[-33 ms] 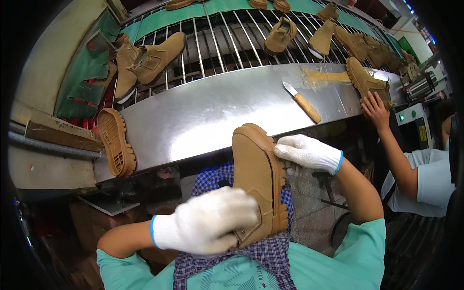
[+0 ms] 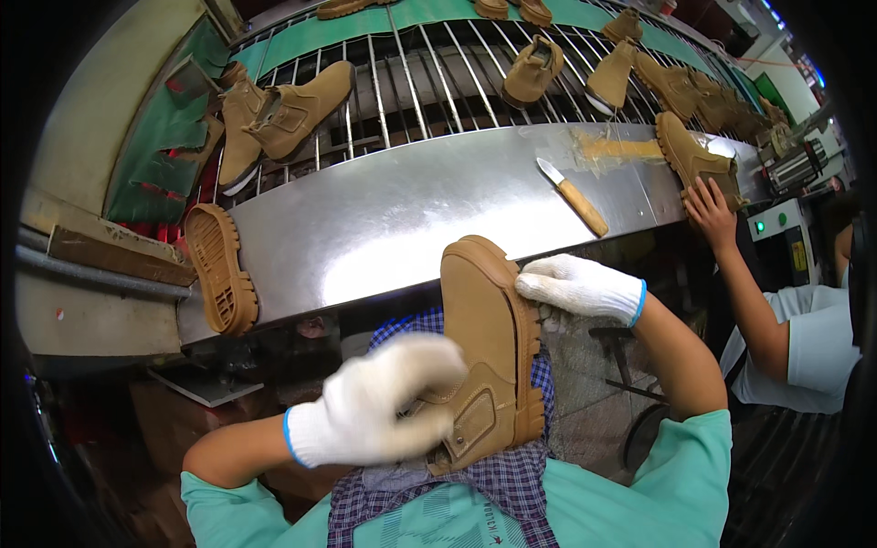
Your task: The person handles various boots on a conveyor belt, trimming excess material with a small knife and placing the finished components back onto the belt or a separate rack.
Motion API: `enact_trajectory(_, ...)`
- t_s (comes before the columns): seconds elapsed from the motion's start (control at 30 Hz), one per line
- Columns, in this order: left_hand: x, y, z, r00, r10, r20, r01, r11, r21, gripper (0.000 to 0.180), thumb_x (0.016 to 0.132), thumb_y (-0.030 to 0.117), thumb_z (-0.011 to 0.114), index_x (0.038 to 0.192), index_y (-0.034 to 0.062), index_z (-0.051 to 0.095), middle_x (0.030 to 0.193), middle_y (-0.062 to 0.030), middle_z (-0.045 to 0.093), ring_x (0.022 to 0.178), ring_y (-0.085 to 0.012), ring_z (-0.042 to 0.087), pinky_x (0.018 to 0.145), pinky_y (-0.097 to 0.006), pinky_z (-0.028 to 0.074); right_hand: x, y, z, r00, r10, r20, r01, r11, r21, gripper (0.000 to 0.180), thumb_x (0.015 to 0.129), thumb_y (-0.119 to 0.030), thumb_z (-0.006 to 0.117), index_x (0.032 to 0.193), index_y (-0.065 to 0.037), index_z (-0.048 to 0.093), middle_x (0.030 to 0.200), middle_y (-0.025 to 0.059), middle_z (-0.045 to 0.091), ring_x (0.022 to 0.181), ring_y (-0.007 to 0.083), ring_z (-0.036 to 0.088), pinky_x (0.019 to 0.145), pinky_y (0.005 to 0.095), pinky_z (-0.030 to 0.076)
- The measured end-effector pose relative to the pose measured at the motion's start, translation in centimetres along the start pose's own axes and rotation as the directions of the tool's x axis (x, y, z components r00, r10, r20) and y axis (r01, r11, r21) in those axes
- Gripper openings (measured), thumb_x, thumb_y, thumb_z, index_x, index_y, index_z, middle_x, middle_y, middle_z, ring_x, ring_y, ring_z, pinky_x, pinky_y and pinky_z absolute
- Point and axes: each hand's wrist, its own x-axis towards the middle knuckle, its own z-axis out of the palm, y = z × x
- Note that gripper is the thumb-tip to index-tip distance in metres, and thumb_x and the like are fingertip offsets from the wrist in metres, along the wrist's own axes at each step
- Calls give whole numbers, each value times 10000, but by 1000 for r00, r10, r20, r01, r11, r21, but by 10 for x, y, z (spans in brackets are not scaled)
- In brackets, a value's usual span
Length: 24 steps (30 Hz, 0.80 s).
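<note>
A tan ankle boot (image 2: 475,320) lies in my lap, toe pointing at the bench, its lugged sole turned to the right. My right hand (image 2: 582,288), in a white glove with a blue cuff, pinches the sole's edge near the toe. Over the boot's shaft, on its left, is my left hand (image 2: 384,397), gloved the same way and smeared by motion. Its thumb and fingers are apart, with nothing visible between them. Part of the shaft is hidden behind this hand.
A loose tan sole (image 2: 219,269) leans at the left end of the metal bench (image 2: 393,215). A wooden-handled knife (image 2: 575,198) rests on it. Behind are metal rollers (image 2: 376,87) carrying several boots. At right, a co-worker's hand (image 2: 711,208) touches another boot (image 2: 685,155).
My left hand has shifted slightly left and up off the boot's side, its thumb and fingers spreading, uncovering more of the side panel. My right hand keeps its hold.
</note>
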Motion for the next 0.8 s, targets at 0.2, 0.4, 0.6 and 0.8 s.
enact_trajectory(0.2,49,-50,15,828,-513,226,550,666,-504,1037,977,777,573,1467,-134,496,1313,-332,657,1221,-380,695,1018,-436,595,31,-6,-10,987,-35,157,46,996,-70,576,1120,-537,510,1021,0,692,768,30,619,662,108,648,542,262,537)
enact_trajectory(0.4,71,-48,13,794,-571,209,595,659,-460,1026,973,744,611,1403,-179,483,1218,-324,698,1068,-360,760,866,-394,651,28,-9,-6,996,-65,57,74,981,-179,597,1083,-523,541,1001,37,730,827,82,680,770,207,633,748,395,557)
enact_trajectory(0.6,75,-41,11,772,-591,232,632,675,-382,1108,961,731,629,1383,-270,410,1148,-329,714,1001,-338,780,810,-358,650,28,-13,-13,982,-82,171,131,946,-298,677,1080,-600,534,933,33,725,786,105,673,740,213,643,697,395,551)
enact_trajectory(0.8,77,-40,21,726,-655,210,683,653,-326,1118,956,747,613,1388,-265,412,1130,-312,727,996,-319,783,803,-364,646,27,-47,-17,973,-19,230,163,760,-629,728,1099,-626,465,958,25,756,737,190,702,677,282,696,686,436,585)
